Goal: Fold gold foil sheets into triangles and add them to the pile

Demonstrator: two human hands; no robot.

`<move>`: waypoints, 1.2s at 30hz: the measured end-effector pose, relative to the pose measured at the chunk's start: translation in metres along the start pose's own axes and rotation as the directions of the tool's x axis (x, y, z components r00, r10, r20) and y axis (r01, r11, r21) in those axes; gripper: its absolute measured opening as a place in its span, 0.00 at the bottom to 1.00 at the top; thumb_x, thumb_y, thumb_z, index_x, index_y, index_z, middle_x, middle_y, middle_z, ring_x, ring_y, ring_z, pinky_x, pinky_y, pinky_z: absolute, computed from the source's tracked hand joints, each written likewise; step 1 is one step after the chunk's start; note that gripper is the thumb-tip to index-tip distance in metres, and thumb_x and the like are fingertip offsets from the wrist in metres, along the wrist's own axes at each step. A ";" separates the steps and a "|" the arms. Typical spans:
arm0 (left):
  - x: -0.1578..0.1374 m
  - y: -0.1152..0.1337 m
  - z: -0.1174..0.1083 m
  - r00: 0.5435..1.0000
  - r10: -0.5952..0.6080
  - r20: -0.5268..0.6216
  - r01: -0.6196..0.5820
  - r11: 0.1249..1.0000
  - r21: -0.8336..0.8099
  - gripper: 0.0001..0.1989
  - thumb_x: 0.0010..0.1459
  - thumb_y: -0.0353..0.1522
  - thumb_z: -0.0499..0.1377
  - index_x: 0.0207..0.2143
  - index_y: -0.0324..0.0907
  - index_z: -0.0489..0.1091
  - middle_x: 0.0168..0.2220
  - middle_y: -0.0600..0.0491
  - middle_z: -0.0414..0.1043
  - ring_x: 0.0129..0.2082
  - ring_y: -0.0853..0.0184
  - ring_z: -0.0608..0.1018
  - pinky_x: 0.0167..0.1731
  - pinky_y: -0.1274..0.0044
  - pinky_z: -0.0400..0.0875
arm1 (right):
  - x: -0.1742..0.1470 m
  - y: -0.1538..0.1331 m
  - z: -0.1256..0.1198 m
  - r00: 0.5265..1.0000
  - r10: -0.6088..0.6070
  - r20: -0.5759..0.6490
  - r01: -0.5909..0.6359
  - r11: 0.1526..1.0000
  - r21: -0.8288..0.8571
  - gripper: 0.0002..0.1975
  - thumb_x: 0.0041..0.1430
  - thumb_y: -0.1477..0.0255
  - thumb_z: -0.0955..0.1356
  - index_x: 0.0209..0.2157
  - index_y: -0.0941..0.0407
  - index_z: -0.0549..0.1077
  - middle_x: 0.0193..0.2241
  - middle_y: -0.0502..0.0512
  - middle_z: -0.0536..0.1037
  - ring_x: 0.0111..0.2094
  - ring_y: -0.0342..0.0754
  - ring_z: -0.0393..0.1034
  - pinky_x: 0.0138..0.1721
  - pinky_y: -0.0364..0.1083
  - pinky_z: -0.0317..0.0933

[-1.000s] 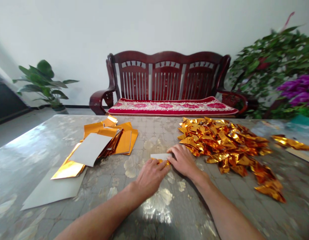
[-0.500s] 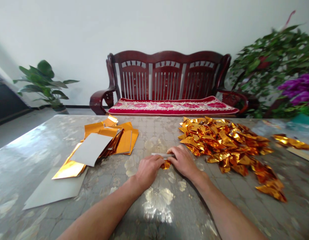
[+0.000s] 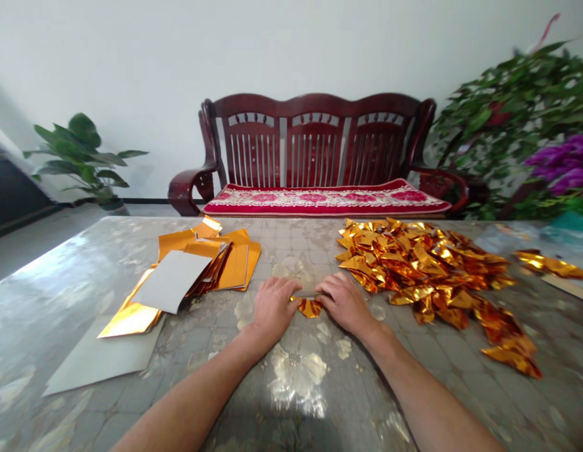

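A small piece of gold foil paper [image 3: 309, 307], partly folded, rests on the table between my two hands. My left hand [image 3: 276, 306] is closed on its left end, the fingertips hiding that edge. At the opposite end my right hand [image 3: 344, 301] pinches the paper with thumb and fingers. The middle of the foil shows as a rounded, shiny fan shape. To the right of my hands lies a heap of folded gold foil pieces [image 3: 418, 257]. On the left is a loose stack of flat gold foil sheets [image 3: 232, 267], with a grey-white sheet [image 3: 174, 279] on top.
A clear patterned cover lies over the table [image 3: 291, 376]. Another pale sheet [image 3: 107, 358] sits at the left. Plastic wrapping [image 3: 508, 242] is at the far right. Behind stands a dark wooden bench [image 3: 313, 144] with a red cushion, plants [image 3: 87, 157] at both sides.
The grey-white strip seen between my fingers is no longer visible, and more gold shows. My left hand has shifted slightly left, widening the gap between the hands.
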State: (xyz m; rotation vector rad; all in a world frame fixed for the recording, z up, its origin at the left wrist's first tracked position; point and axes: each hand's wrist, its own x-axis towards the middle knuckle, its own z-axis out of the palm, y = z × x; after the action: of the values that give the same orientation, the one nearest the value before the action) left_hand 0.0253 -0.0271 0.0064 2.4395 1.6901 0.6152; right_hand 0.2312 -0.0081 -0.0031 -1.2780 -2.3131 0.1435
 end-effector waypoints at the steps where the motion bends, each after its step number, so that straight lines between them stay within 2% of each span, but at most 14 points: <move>1: 0.001 -0.001 0.000 1.000 -0.015 0.007 0.015 1.000 -0.017 0.09 0.57 0.33 0.63 0.41 0.47 0.74 0.38 0.54 0.76 0.42 0.60 0.74 0.44 0.70 0.66 | 0.000 0.000 0.000 1.000 0.001 -0.004 -0.001 1.000 0.001 0.01 0.60 0.73 0.70 0.33 0.53 0.75 0.34 0.51 0.76 0.41 0.50 0.63 0.43 0.47 0.56; 5: 0.002 -0.003 0.002 0.999 -0.043 0.010 0.043 0.997 -0.070 0.02 0.56 0.32 0.63 0.34 0.45 0.74 0.34 0.55 0.75 0.38 0.63 0.74 0.40 0.73 0.65 | -0.001 0.000 0.001 1.000 0.005 -0.017 -0.005 1.000 -0.006 0.03 0.61 0.73 0.70 0.32 0.52 0.76 0.32 0.51 0.76 0.40 0.50 0.63 0.42 0.47 0.56; 10: 0.002 -0.004 0.003 1.000 -0.014 -0.008 0.014 0.997 -0.070 0.02 0.58 0.31 0.62 0.31 0.44 0.73 0.32 0.55 0.74 0.37 0.65 0.74 0.38 0.75 0.64 | -0.002 -0.001 0.000 0.999 -0.029 -0.029 0.028 0.999 -0.037 0.04 0.62 0.71 0.69 0.33 0.52 0.77 0.32 0.52 0.76 0.40 0.50 0.63 0.42 0.47 0.56; 21: -0.006 -0.004 0.003 0.983 0.182 0.023 -0.183 0.960 0.213 0.09 0.65 0.30 0.52 0.33 0.43 0.71 0.34 0.50 0.72 0.38 0.61 0.72 0.38 0.71 0.63 | -0.007 -0.005 -0.010 0.994 -0.109 -0.009 0.107 0.986 -0.131 0.12 0.67 0.68 0.65 0.35 0.50 0.80 0.32 0.55 0.76 0.41 0.51 0.62 0.42 0.49 0.55; 36: -0.010 -0.003 -0.003 0.963 0.252 0.100 -0.269 0.930 0.250 0.08 0.64 0.30 0.54 0.35 0.42 0.73 0.32 0.50 0.73 0.36 0.61 0.73 0.37 0.70 0.63 | -0.011 -0.004 -0.010 0.990 -0.133 0.049 0.140 0.976 -0.169 0.11 0.66 0.70 0.65 0.40 0.47 0.81 0.33 0.54 0.76 0.41 0.51 0.62 0.43 0.50 0.56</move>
State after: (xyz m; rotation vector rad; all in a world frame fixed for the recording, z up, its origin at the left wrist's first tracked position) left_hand 0.0180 -0.0357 0.0054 2.8651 1.5191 0.3471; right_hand 0.2378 -0.0212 0.0030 -1.2002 -2.4812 -0.0818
